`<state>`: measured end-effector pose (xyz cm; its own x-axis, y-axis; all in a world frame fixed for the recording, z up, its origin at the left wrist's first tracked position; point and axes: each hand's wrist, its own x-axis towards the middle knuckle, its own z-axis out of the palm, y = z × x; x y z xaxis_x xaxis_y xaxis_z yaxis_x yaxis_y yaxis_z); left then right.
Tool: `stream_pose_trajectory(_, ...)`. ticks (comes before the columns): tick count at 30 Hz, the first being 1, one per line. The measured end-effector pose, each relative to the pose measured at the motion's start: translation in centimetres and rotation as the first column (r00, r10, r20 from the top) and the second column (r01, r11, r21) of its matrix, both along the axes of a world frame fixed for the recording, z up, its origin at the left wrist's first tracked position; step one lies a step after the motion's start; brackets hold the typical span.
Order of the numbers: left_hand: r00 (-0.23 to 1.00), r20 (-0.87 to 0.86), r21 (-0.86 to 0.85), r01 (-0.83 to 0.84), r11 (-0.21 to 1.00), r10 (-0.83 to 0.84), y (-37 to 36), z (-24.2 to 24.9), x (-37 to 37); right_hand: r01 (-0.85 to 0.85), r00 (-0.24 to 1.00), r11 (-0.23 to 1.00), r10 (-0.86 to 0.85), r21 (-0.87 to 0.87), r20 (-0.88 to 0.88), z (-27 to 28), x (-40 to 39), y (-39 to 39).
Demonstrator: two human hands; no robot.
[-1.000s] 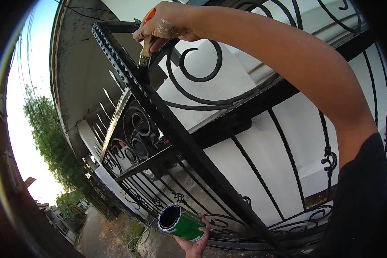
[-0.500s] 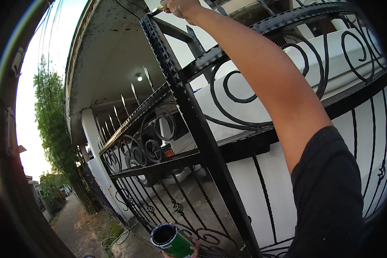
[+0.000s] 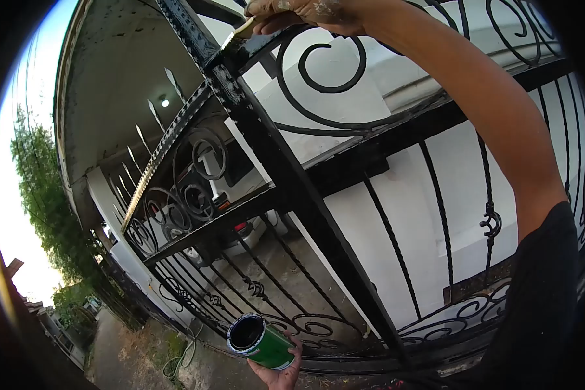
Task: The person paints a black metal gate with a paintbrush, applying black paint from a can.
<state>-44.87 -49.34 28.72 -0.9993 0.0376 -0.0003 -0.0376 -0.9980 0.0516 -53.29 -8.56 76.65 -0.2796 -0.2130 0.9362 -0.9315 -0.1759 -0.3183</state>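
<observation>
My left hand [image 3: 281, 374] is closed around the side and base of a green paint can [image 3: 270, 348], low in the view. The can tilts, its open top smeared with paint and dark inside. At the top edge, my paint-spotted right hand [image 3: 312, 14] is closed on a paintbrush [image 3: 244, 30], of which only a pale part shows. The brush is by the upper rail of a black metal gate [image 3: 286, 169], close to the joint with its thick post. Patchy, lighter areas show on the post's upper part.
Gate scrolls and spear-tipped bars [image 3: 155, 116] extend to the left. A parked vehicle [image 3: 240, 231] stands behind the bars. Behind the gate on the right is a white wall [image 3: 403, 227]. A hose [image 3: 179, 361] lies on the ground at lower left.
My right hand has come down from the post's top to near the upper rail's joint, with the brush. The view has shifted, and more of my left hand under the can shows.
</observation>
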Motion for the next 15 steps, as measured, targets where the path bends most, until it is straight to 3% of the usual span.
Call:
stream_pose_trajectory(2,0.995,-0.056,-0.032,0.079,0.996,-0.081,-0.1,0.5,-0.8,0.041,0.989,0.999,-0.044,0.023,0.139,-4.5,2.4,-0.2)
stream_pose_trajectory(3,0.989,-0.084,-0.047,0.117,0.992,-0.12,-0.2,0.5,-1.0,0.032,0.991,0.998,-0.039,0.063,0.125,-6.3,1.4,0.0)
stream_pose_trajectory(4,0.986,-0.065,-0.046,0.149,0.988,-0.152,-0.3,0.7,-1.2,0.328,0.935,0.944,-0.322,0.017,-0.148,-10.1,2.1,-0.6)
stream_pose_trajectory(5,0.982,-0.047,-0.046,0.18,0.983,-0.182,-0.4,0.9,-1.3,0.236,0.972,0.97,-0.234,0.063,-0.033,-12.1,3.4,-0.9)
stream_pose_trajectory(7,0.971,-0.023,-0.037,0.238,0.97,-0.239,-0.4,1.3,-1.4,0.253,0.938,0.952,-0.285,0.175,0.197,-16.3,5.5,-1.7)
stream_pose_trajectory(9,0.954,-0.013,-0.022,0.301,0.953,-0.301,-0.1,1.9,-1.4,0.248,0.895,0.936,-0.32,0.25,0.311,-19.5,5.4,-1.7)
stream_pose_trajectory(11,0.944,-0.013,-0.068,0.328,0.942,-0.33,-0.8,1.3,-2.4,0.22,0.931,0.975,-0.216,0.02,0.294,-19.9,5.7,-0.7)
stream_pose_trajectory(13,0.933,-0.011,-0.072,0.357,0.931,-0.359,-0.7,1.1,-2.8,0.255,0.962,0.936,-0.22,-0.242,0.16,-18.7,4.5,0.3)
stream_pose_trajectory(15,0.926,-0.013,-0.045,0.377,0.925,-0.378,0.2,1.3,-2.7,0.244,0.97,0.923,-0.236,-0.297,0.064,-17.4,2.8,0.3)
